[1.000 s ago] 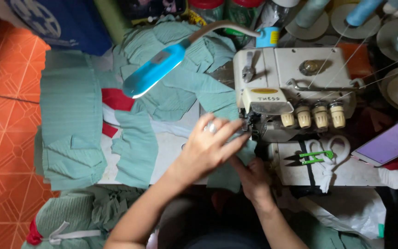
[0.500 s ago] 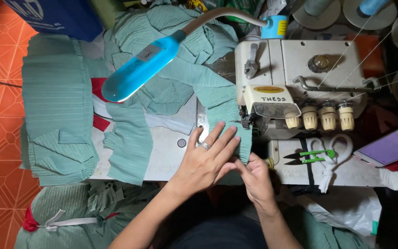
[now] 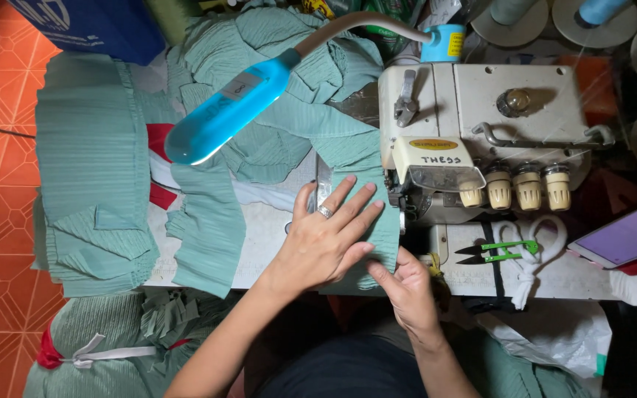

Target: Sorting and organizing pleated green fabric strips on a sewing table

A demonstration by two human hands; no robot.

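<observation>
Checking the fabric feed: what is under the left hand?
The left hand lies flat on a green pleated fabric strip on the sewing table. Anything beneath the strip is covered.

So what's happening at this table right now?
A person is sewing. The left hand, wearing a ring, lies flat with fingers spread on a green fabric strip, pressing it beside the sewing machine. The right hand pinches the strip's near edge. More green pieces lie to the left.

Tailoring workshop: overlock machine (image 3: 481, 140), fabric stacks (image 3: 94, 191)
</observation>
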